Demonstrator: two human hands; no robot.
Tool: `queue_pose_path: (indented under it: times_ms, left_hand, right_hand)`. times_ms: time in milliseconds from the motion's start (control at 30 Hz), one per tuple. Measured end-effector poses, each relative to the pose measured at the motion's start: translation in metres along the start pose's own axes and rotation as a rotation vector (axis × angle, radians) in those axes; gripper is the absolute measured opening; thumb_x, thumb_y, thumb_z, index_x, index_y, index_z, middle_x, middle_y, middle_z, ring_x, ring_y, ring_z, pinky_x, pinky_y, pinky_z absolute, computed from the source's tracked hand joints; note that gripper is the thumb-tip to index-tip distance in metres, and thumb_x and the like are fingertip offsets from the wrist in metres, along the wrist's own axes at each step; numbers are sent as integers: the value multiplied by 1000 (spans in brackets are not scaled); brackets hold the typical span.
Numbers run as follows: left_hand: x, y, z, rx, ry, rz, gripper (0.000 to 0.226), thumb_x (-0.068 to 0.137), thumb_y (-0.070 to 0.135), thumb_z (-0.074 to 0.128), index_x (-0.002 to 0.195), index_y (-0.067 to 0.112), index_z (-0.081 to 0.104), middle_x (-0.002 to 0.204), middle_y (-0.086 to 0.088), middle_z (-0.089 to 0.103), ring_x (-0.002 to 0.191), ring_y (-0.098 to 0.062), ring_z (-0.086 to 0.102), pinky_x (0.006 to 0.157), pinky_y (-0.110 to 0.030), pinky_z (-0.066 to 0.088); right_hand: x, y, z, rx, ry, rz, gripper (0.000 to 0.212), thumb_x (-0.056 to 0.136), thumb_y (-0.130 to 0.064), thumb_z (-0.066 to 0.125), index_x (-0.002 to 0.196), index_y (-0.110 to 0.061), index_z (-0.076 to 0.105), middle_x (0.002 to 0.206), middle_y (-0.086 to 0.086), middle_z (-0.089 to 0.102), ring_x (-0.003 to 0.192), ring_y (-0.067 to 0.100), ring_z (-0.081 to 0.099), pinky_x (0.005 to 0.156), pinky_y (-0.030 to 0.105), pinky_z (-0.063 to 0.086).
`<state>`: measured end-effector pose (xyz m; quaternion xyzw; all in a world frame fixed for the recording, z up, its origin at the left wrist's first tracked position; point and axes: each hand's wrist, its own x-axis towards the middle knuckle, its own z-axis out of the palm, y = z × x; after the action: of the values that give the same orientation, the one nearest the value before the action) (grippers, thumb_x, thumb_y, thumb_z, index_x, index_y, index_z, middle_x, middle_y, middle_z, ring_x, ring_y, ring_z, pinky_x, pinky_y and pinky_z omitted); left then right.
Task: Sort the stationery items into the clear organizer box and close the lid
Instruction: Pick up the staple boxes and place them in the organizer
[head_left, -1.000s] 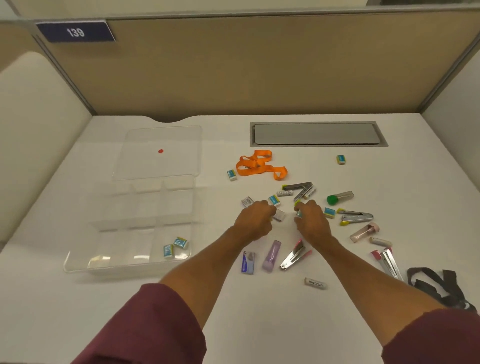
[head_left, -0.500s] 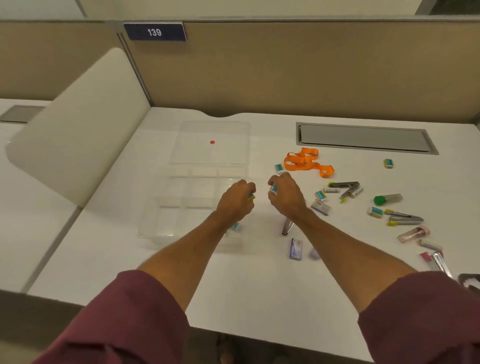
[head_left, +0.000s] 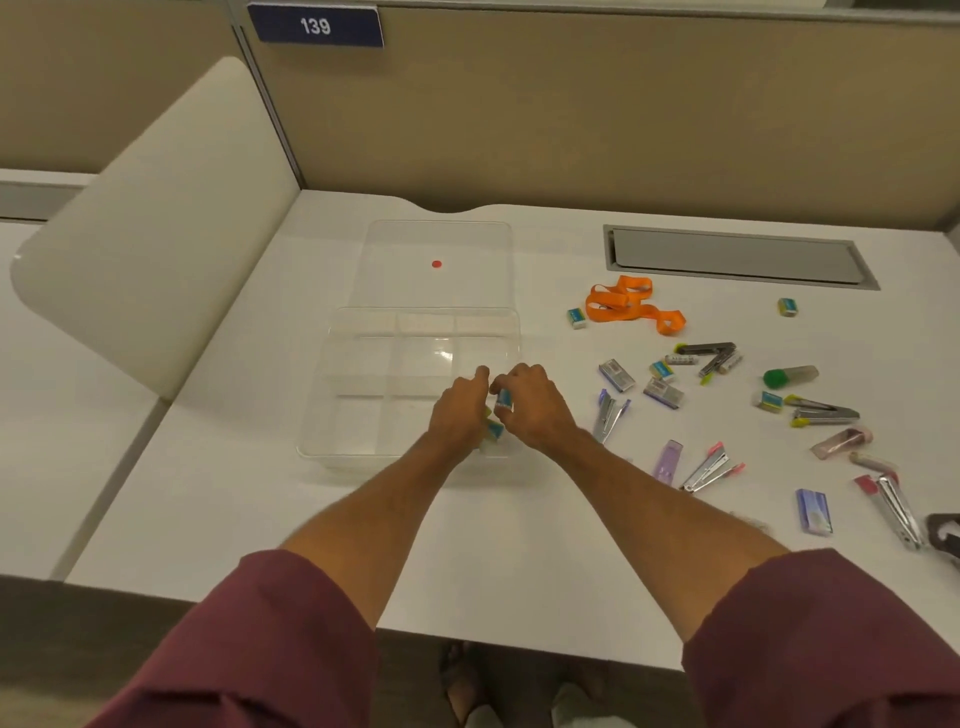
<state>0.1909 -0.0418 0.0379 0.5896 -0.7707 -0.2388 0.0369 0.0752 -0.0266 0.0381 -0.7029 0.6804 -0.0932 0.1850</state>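
1. White surface (head_left: 519, 545) of a tan-walled cubicle, sign 139 (head_left: 315, 26) overhead: the clear organizer box (head_left: 358, 415) sits at centre, its lid (head_left: 467, 280) lying open and flat at the box's 12 o'clock.
2. Both hands meet, touching, over the compartment at the box's 5 o'clock corner. The right hand (head_left: 535, 410) pinches a blue-sleeved eraser (head_left: 503, 400) in its fingertips. The left hand (head_left: 460, 410) curls downward over more blue-and-yellow pieces (head_left: 493, 430); whether it grips one or they lie in the compartment cannot be told.
3. By its look, the eraser is light, rubbery and hard to damage. Its paper sleeve may slide, so a pinch across the short sides suits it, and a low drop should do no harm.
4. Thin and clear, the box probably shifts if knocked, and its walls are hard to see.
5. Loose stock fans from 1 to 4 o'clock of the hands: an orange lanyard (head_left: 628, 306), staple boxes (head_left: 616, 375), staplers (head_left: 711, 467), a green-capped tube (head_left: 789, 375), and further erasers (head_left: 576, 318).
6. Nothing lies between eraser and compartment except the left hand, which crowds the same corner.
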Motion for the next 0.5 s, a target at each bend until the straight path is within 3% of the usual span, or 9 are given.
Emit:
queue_pose_path:
  times_ms: [300,500]
  left_hand:
    - [-2,-8,-1,25,41,51,46,86,5,62,127,7,42,118,-17,59,103,-32,60,85,-40,53]
    - [9,13,-3,182,127,181,47,86,0,55,130,10,43,127,-10,54,114,-28,51,84,-40,49]
  right_hand:
    - [-4,-2,6,-138,-82,-14,46,89,-34,61,133,-24,53,133,4,54,122,27,38,97,38,34]
    - [-12,22,-12,-10,58,34,47,92,-42,55,134,-23,49,141,5,46,129,25,38,102,40,36]
